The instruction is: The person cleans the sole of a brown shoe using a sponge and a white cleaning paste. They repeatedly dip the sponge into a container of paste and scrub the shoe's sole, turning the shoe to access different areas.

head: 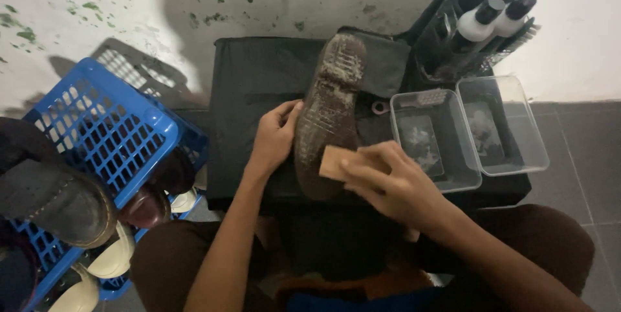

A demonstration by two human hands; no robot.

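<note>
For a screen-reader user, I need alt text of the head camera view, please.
A left hand steadies an upturned dirty shoe on a black table while the right hand presses a wooden brush to its sole.

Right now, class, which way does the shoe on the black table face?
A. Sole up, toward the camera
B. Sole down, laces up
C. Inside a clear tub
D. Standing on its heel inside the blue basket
A: the shoe lies on the table with its dirty sole showing, the left hand steadying its side and the right hand pressing a wooden brush to it.
</note>
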